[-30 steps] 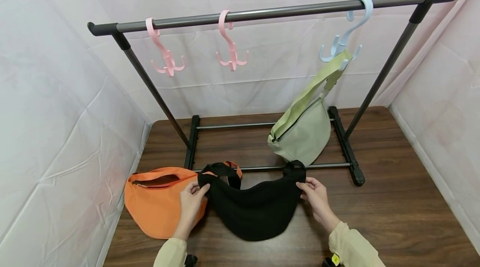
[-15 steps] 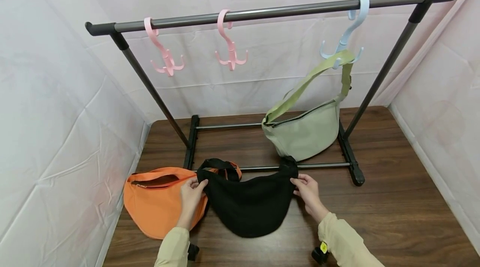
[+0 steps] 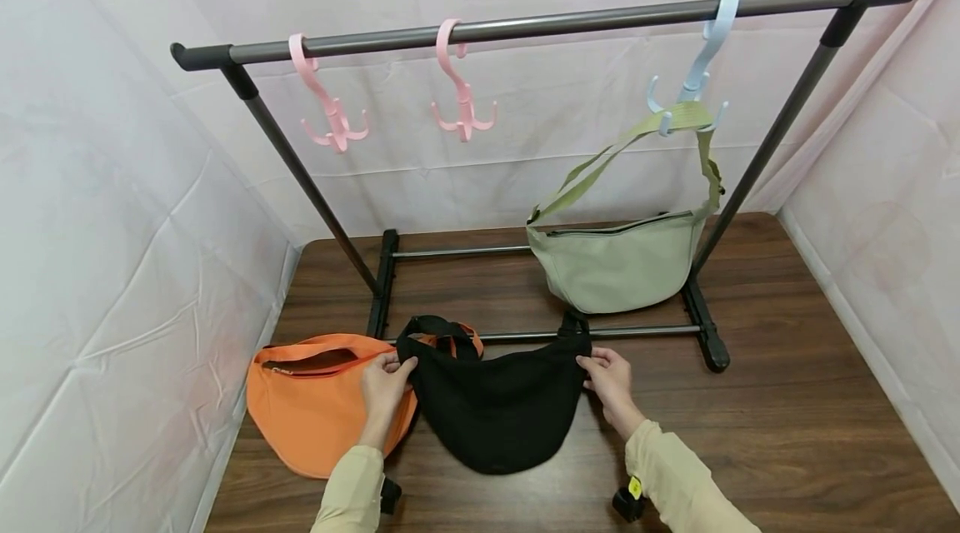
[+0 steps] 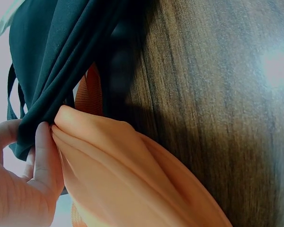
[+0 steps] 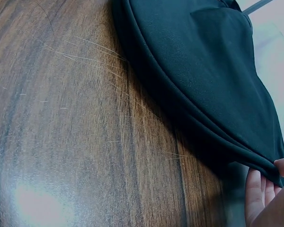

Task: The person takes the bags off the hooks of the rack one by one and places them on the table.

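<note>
A black crescent-shaped sling bag [image 3: 498, 404] is stretched between both hands at the front of the wooden surface. My left hand [image 3: 384, 391] pinches its left end, thumb on top; in the left wrist view the bag's dark cloth [image 4: 52, 71] bunches between thumb and fingers. My right hand [image 3: 611, 383] pinches the right end, and the right wrist view shows the thumb over the corner with fingers beneath. An orange sling bag [image 3: 322, 408] lies to the left, partly behind the left hand and forearm. The black strap loops up behind, overlapping the orange bag's strap.
A dark metal rack [image 3: 555, 23] stands behind. From its bar hang a left pink hook [image 3: 330, 104], a middle pink hook [image 3: 459, 92] and a light blue hook [image 3: 705, 58]. A pale green sling bag [image 3: 622, 262] hangs from the blue hook. White cloth walls [image 3: 135, 225] surround the surface.
The green bag has swung rightward and turned its front toward me, its blue hook turning too. My right hand has shifted slightly left, bringing the black bag's right end closer in.
</note>
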### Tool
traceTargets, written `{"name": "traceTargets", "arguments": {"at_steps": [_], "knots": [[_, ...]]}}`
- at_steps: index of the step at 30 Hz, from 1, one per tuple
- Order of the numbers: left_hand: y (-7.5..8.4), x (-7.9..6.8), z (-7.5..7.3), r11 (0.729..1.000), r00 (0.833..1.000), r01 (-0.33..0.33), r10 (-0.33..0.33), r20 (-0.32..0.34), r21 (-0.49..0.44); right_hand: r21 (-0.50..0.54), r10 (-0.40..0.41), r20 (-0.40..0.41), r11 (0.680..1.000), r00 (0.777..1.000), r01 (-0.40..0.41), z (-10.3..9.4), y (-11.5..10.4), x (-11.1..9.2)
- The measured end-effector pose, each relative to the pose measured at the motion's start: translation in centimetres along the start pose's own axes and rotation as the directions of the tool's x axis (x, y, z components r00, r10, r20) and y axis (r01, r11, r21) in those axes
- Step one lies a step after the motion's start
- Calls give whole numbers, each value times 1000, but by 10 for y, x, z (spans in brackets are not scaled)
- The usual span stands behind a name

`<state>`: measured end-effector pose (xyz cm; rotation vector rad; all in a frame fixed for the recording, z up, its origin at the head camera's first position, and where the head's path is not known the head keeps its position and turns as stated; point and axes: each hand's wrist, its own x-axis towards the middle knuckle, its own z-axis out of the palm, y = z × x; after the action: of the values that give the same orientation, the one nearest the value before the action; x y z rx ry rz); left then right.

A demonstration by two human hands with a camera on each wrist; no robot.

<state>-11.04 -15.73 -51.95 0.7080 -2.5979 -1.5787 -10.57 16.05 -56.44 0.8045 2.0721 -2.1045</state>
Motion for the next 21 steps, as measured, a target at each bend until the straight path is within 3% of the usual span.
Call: {"name": "traceTargets", "arguments": {"at_steps": [13,18,21], "knots": [[3,-1,0,1000,1000,17,-17,-1,-6,-28,-25,5,999,1000,25,-5,1,0],[5,0,-5,999,998,-16,17,-52,30,-114,-108,-8,988,994,106,-15,-7,-5],[7,0,-6,994,991,-80,87,-104,75,-180,-202,-27,964,979,194,-25,-13,-6]]}}
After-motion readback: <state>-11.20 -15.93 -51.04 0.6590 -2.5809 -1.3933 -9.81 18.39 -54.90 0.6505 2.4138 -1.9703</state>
